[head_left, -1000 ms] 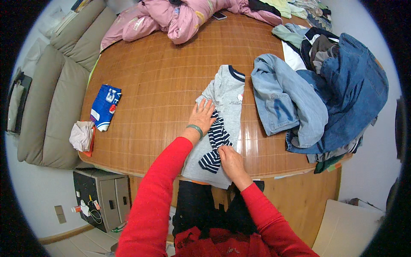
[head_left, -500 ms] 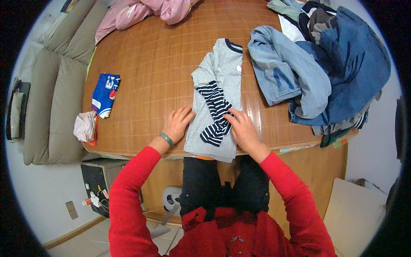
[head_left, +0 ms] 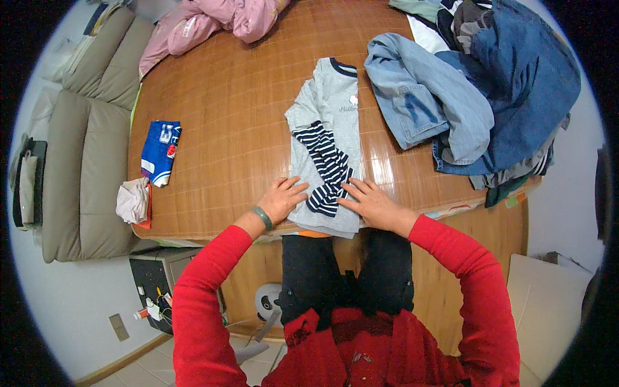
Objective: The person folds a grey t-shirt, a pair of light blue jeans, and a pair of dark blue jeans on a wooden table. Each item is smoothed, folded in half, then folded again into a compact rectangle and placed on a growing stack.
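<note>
Fingers (head_left: 298, 188) lie slightly apart on both hands — left hand (head_left: 278, 200) on the grey shirt's (head_left: 343, 138) edge, right hand (head_left: 379, 208) against its striped sleeve (head_left: 327, 156) — the shirt flat on the brown mat (head_left: 225, 122).

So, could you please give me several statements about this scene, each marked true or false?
1. The left hand and right hand are at the gray shirt's lower part. True.
2. The cloth across the shirt's front is plain red. False: the striped cloth is dark and white.
3. A bracelet circles the left wrist. True.
4. Light denim lies left of the shirt. False: the light-blue denim garment lies to its right.
</note>
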Available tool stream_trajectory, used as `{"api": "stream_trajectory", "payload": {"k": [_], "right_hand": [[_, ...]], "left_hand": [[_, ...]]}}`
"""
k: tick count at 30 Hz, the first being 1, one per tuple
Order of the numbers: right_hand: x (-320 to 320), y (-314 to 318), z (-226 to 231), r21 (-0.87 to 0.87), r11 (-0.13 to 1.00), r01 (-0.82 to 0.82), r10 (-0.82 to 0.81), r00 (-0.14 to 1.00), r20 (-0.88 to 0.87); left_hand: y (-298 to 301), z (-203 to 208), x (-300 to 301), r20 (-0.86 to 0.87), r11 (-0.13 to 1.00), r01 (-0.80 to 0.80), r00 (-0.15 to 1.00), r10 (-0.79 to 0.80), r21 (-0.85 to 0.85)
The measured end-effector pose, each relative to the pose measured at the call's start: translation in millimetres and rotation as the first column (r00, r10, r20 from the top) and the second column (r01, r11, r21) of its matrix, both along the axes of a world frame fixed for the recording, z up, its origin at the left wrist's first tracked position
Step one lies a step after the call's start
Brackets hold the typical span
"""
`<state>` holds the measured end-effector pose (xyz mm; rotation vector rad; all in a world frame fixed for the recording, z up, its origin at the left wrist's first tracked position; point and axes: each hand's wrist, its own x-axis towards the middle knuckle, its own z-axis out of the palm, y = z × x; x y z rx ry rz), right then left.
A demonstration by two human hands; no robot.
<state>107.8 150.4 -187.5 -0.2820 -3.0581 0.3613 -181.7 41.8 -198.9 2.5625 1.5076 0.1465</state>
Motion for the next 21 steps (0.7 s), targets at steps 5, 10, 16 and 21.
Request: {"api": "stream_trajectory", "payload": {"k": [5,10,16,21], "right_hand": [[0,6,-2,-0.02,1.0,-0.002,0.001,0.999,-0.043],[-14,18,-10,-0.338,0.924,0.177,-0.26,0.941,-0.218],[-27,54,-13,-0.834,0.21,0.51,-0.612,0.734,0.295],[-41,55,-24,-0.903,0.291,0.317,-0.734,0.68,0.003]], "left_hand": [[6,-21,2,0.52,0.835,-0.362,0.659,0.544,-0.415],[24,-28,0,0.69,0.719,-0.243,0.206,0.694,-0.651],[64,-1,-6,0.519,0.517,-0.479,0.141,0.843,-0.71],[65,26,24,0.524,0.721,-0.693,0.62,0.584,0.016]]}}
